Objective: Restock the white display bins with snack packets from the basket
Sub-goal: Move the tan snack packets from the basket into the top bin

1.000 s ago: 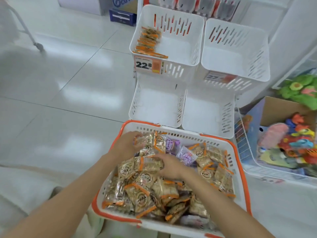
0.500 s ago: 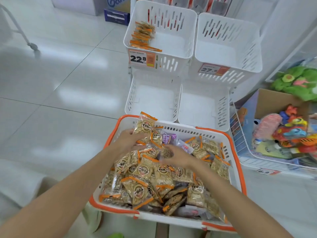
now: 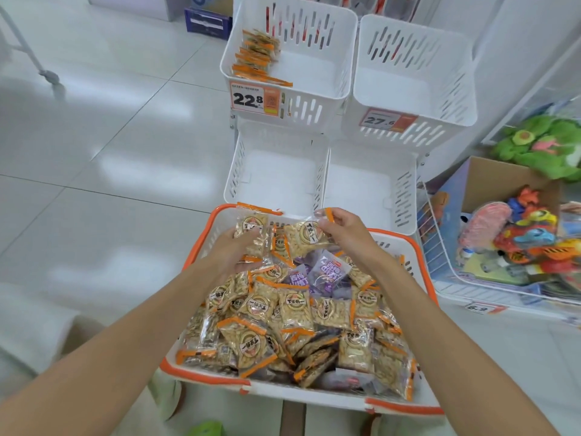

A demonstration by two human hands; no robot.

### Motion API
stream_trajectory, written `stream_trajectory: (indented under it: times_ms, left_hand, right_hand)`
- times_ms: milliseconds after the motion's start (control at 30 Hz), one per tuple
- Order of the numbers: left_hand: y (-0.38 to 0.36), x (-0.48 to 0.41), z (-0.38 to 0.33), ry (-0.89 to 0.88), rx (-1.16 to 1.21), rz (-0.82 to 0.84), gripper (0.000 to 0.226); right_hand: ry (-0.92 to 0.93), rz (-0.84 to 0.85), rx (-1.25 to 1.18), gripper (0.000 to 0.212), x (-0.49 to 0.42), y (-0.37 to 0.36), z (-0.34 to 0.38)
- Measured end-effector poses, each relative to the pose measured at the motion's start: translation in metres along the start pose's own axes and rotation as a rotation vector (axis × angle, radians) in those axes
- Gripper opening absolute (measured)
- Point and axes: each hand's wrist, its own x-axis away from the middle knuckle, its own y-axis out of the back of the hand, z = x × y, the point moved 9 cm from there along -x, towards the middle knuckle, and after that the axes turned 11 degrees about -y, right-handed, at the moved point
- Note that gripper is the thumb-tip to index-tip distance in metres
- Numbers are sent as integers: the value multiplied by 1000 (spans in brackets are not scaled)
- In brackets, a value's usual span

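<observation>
Down at the bottom centre of the frame sits the orange-rimmed basket (image 3: 298, 393), heaped with snack packets (image 3: 283, 313) in clear wrappers with orange edges, plus a few purple packets (image 3: 330, 272) toward its far right. Both forearms reach in over the pile. At the far end of the basket, the left hand (image 3: 234, 250) has its fingers curled round a bunch of packets (image 3: 251, 226), one of them standing up above the rim. Just beside it, the right hand (image 3: 342, 231) pinches an orange-edged packet (image 3: 303, 239) by its top corner, between thumb and fingertips. Both lots are up off the heap, close to the far rim. Just past that rim come the lower left bin (image 3: 234, 174) and lower right bin (image 3: 404, 199), side by side, white floors in plain view. Beyond and higher in the frame, the upper left bin (image 3: 314, 29) has a row of packets (image 3: 254, 58) along its left wall and a price tag (image 3: 254, 99) reading 22.8 on its front. The upper right bin (image 3: 418, 45) carries a 27.6 tag (image 3: 386, 119). Off at the right edge is a wire basket (image 3: 435, 234) full of bright toys (image 3: 528, 234).
</observation>
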Motion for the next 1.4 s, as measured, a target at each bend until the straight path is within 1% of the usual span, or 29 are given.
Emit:
stream_trajectory:
  times_ms: [67, 133, 200, 267, 300, 333, 367, 400, 467, 500, 533, 567, 600, 667, 733, 767, 833, 867, 900, 933, 967, 1000, 1033, 1100, 1133, 1167, 1267, 1300, 1400]
  left_hand:
    - [-9, 3, 2, 31, -16, 89, 56]
    - [-25, 9, 3, 61, -13, 245, 44]
    - [-39, 16, 4, 54, -59, 374, 51]
    - [-45, 15, 7, 30, -115, 395, 61]
    - [-42, 12, 7, 10, -119, 362, 56]
    - [-37, 9, 7, -7, -116, 324, 50]
    - [-31, 6, 6, -21, -111, 284, 51]
    - [-24, 2, 8, -19, -89, 249, 61]
    - [-14, -2, 11, -1, -27, 210, 83]
    - [-11, -1, 12, -2, -5, 194, 87]
    - [-8, -1, 13, 3, 11, 178, 88]
    - [-7, -1, 14, 12, 27, 167, 86]
    - [-6, -2, 14, 19, 46, 157, 85]
    - [-2, -6, 14, 20, 79, 125, 82]
    - [1, -9, 11, 21, 74, 117, 79]
    - [-1, -11, 9, 23, 79, 130, 76]
    - [-14, -8, 1, 40, 119, 200, 55]
    - [-23, -7, -4, 47, 155, 247, 44]
    - [-33, -5, -11, 45, 188, 298, 41]
    - [-41, -6, -16, 33, 205, 340, 50]
    - [-48, -6, -22, 10, 171, 384, 66]
    - [-54, -7, -29, -24, 71, 426, 81]
    - [-59, -7, -36, -78, -79, 460, 85]
    - [-64, -12, -53, -205, -327, 455, 67]
    - [-66, -17, -64, -258, -386, 441, 60]
    - [-68, -22, -74, -306, -411, 442, 59]
    - [-73, -37, -106, -399, -531, 452, 69]
    - [-74, -40, -120, -428, -582, 446, 67]
    - [-81, -54, -168, -531, -645, 449, 70]
  right_hand:
    - [43, 29, 41, 17, 2, -6, 7]
    - [97, 76, 107, 15, 6, -19, 10]
    - [166, 68, 145, 12, 9, -29, 13]
    - [213, -4, 152, 13, 6, -32, 11]
    - [210, -46, 134, 16, 4, -31, 10]
    - [186, -85, 133, 23, 1, -28, 4]
    - [121, -92, 160, 31, -2, -28, -7]
    - [31, -46, 224, 38, -6, -31, -24]
    - [-158, 185, 488, 61, -6, -53, -73]
    - [-233, 290, 620, 74, 0, -63, -99]
    - [-275, 339, 700, 81, 5, -70, -118]
    - [-278, 331, 694, 81, 8, -71, -124]
    - [-268, 296, 616, 74, 8, -69, -119]
    - [-201, 218, 413, 56, 8, -58, -90]
    - [-131, 171, 262, 50, 5, -40, -54]
    - [-94, 166, 201, 46, 3, -33, -36]
    - [-35, 157, 131, 35, 0, -26, -5]
    - [-11, 141, 114, 38, -3, -24, 6]
    - [1, 117, 117, 45, -6, -21, 13]
    - [16, 100, 135, 52, -9, -20, 20]
    - [37, 88, 146, 54, -11, -19, 28]
    - [52, 79, 136, 56, -12, -18, 35]
    - [55, 76, 102, 63, -13, -16, 42]
    - [45, 105, 33, 84, -18, -15, 55]
    - [37, 124, 19, 88, -20, -14, 62]
    - [33, 144, 11, 83, -22, -14, 69]
    - [49, 192, -3, 47, -31, -8, 97]
    - [58, 212, -8, 42, -34, -6, 107]
    - [66, 263, 1, 54, -48, 3, 141]
